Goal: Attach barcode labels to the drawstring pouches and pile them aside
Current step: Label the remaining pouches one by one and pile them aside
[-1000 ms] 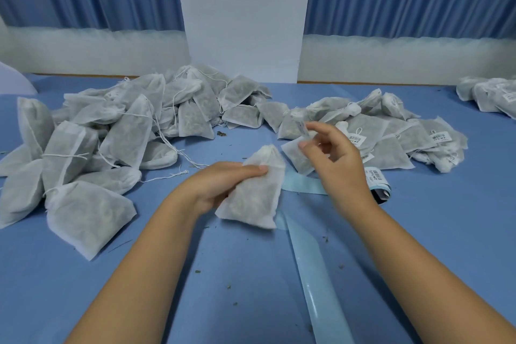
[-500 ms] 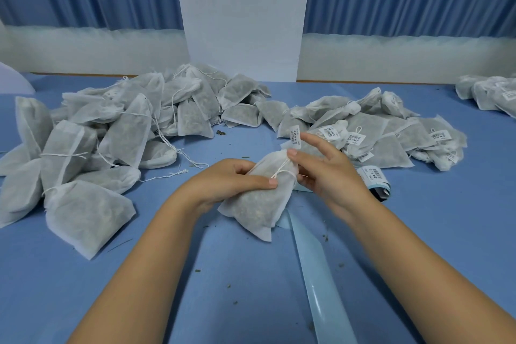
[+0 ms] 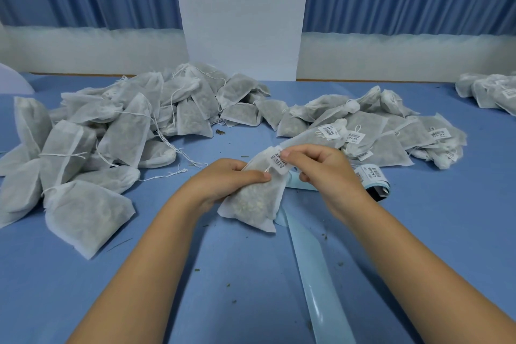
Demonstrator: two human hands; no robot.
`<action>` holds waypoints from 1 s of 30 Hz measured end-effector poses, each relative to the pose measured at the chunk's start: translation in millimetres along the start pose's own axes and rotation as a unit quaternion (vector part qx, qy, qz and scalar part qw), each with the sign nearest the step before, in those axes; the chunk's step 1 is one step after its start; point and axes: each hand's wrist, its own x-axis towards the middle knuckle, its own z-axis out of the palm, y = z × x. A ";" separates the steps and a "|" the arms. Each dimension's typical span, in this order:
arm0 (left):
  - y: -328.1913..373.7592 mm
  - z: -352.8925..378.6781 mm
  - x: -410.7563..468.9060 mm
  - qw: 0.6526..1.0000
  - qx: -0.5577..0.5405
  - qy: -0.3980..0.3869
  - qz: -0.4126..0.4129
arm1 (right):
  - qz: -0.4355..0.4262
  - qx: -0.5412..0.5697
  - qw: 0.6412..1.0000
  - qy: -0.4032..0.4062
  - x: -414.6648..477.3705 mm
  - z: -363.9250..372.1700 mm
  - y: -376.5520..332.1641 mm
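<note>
Pouch [image 3: 252, 198] at table centre, head view. Its long axis runs near-to-far and tilts slightly right. The gathered neck points away from the person, and the sealed bottom edge faces them. It's white translucent mesh, a flat pillow shape, with greenish-grey loose fill showing through and a white drawstring at the neck.

Left hand [image 3: 231, 181] grasps the pouch mid-body, thumb across the front face. Right hand [image 3: 326, 173] pinches the barcode label [image 3: 279, 162] at the neck; the label is white with black bars and lies skewed.

The pouch's lower right corner overlaps the pale blue backing strip [image 3: 315, 274]. Can't tell if it touches the table [image 3: 446, 232]. Label roll [image 3: 372, 176] sits just beyond the right wrist. Unlabelled pile [image 3: 111, 134] is on the left, labelled pile [image 3: 391, 137] on the right.
</note>
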 end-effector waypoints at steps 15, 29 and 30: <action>8.2 3.3 -11.6 0.998 -0.008 -0.054 0.030 | -0.075 -0.134 0.988 0.008 0.8 -0.8 9.6; 9.2 8.4 -4.6 0.995 -0.102 0.006 0.013 | 0.023 -0.065 0.998 0.005 5.0 -1.8 12.5; 8.8 8.5 -4.3 0.994 -0.105 0.005 0.014 | 0.056 -0.062 0.996 -0.010 5.8 -2.9 12.5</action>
